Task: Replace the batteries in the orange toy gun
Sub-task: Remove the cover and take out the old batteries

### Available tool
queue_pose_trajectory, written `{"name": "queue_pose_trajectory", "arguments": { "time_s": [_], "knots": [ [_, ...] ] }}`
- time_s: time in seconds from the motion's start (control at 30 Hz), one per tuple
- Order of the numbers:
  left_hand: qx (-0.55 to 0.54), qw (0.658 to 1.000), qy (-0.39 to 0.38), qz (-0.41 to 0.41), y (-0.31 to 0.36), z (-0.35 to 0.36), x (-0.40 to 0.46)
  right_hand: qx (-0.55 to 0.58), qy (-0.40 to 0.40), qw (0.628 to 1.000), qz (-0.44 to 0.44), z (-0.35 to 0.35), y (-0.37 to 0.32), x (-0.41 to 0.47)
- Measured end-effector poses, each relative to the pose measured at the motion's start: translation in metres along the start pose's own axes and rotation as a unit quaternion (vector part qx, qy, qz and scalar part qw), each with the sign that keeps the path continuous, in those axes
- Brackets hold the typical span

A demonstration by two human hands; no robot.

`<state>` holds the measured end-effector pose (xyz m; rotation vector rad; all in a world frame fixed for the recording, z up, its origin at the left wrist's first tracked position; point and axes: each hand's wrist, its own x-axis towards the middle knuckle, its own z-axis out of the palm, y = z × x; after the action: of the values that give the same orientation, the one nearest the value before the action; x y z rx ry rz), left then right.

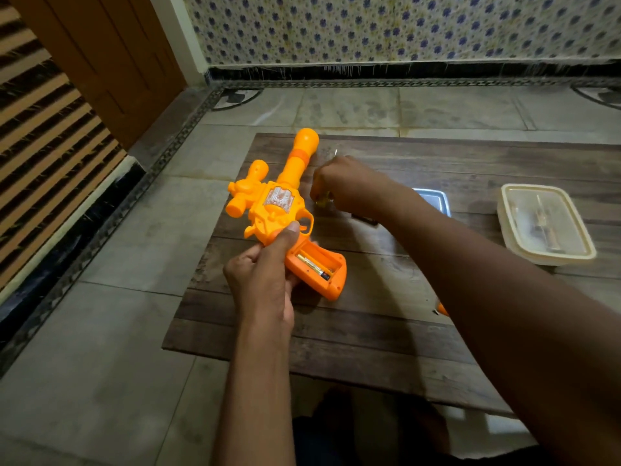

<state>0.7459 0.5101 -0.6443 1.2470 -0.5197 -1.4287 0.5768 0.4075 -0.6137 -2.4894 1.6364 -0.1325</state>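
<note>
Open grip, one battery in: left hand [265, 274] clasps the orange plastic toy gun [279, 210].
Right hand [342, 188], far side, pinches something small and yellowish; the loose gold cylindrical battery [311, 264] could spill if tilted.

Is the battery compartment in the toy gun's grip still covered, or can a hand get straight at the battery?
Nothing visible covers it. The compartment in the orange toy gun lies open, with one battery exposed. The left hand holds the grip beside it, not over it.

Materials, bench view
Glossy orange plastic toy gun [274, 210]; matt wood-grain board [369, 317]; translucent plastic box [546, 223] at 3 o'clock.
</note>
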Motion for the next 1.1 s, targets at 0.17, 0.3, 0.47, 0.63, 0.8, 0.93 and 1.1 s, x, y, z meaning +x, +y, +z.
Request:
{"name": "queue_pose_trajectory", "arguments": {
  "time_s": [0.17, 0.3, 0.47, 0.63, 0.8, 0.93, 1.1],
  "knots": [
    [-0.005, 1.0, 0.0, 0.003, -0.001, -0.001, 0.002, -0.016, 0.022, 0.998, -0.051, 0.011, -0.003, 0.01],
    [-0.006, 1.0, -0.009, 0.009, -0.001, 0.0, 0.002, -0.006, 0.051, 0.997, -0.058, 0.016, 0.0, 0.014],
    [-0.005, 1.0, -0.007, 0.025, -0.004, 0.001, 0.002, 0.012, 0.041, 0.998, -0.047, 0.016, 0.002, 0.006],
    [0.01, 0.999, -0.006, 0.043, -0.003, 0.0, 0.005, 0.12, 0.173, 0.977, 0.024, 0.019, -0.013, -0.022],
    [0.028, 0.996, -0.007, 0.081, -0.001, 0.004, 0.001, 0.261, 0.255, 0.916, 0.165, 0.032, -0.062, -0.08],
    [0.059, 0.989, -0.025, 0.133, -0.004, 0.008, -0.001, 0.326, 0.261, 0.889, 0.185, 0.036, -0.095, -0.122],
    [0.131, 0.966, -0.042, 0.22, -0.009, 0.013, -0.008, 0.5, 0.226, 0.8, 0.242, 0.049, -0.099, -0.128]
  ]
}}
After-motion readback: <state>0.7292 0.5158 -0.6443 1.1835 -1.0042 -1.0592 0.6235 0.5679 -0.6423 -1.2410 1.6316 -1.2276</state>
